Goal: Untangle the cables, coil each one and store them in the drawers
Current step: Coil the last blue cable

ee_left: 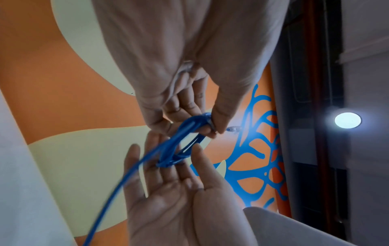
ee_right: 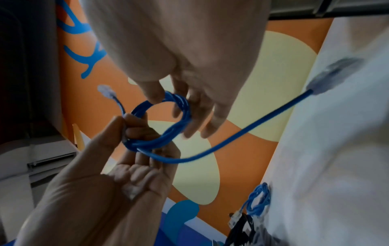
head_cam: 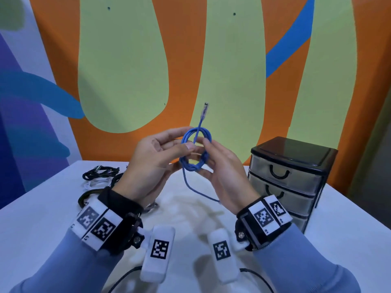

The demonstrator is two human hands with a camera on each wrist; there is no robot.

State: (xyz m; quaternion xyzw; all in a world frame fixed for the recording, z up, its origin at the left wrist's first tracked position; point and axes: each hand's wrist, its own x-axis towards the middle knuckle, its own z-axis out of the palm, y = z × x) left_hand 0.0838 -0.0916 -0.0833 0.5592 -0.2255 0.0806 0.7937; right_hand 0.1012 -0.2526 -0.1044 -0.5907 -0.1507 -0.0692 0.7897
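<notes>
A blue network cable (head_cam: 195, 149) is wound into a small coil held in the air above the white table (head_cam: 338, 240). My left hand (head_cam: 187, 144) pinches the coil's left side between thumb and fingers (ee_right: 134, 128). My right hand (head_cam: 211, 159) holds the right side, thumb (ee_right: 153, 94) in front and fingers behind. One clear plug (head_cam: 204, 108) sticks up above the coil. A loose tail (ee_right: 231, 138) hangs down to the other plug (ee_right: 334, 73) near the tabletop. The black three-drawer unit (head_cam: 292, 172) stands at the right, all drawers closed.
A tangle of black cables (head_cam: 99, 172) and a white cable (head_cam: 95, 182) lies at the table's back left, behind my left wrist. Another small blue coil (ee_right: 258, 199) lies on the table beside them. A painted wall rises behind the table.
</notes>
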